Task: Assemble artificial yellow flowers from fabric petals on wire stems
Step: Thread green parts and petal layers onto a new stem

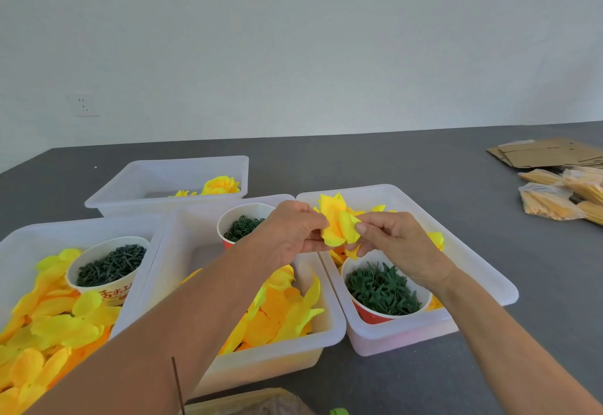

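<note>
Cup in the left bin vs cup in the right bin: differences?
The left bin's cup holds dark, short, rod-like green pieces; the right bin's cup holds brighter, spiky, leaf-like green pieces. The left cup shows a pale wall with red printed characters; the right cup's visible wall is plain red. Both are white-rimmed paper cups standing among yellow fabric petals.

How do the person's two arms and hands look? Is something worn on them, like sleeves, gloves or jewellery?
Both forearms are bare up to the picture's edge: no sleeves show. The left hand and the right hand wear no gloves, and no rings, watch or bracelet can be seen. The nails that show are short and unpainted.
</note>
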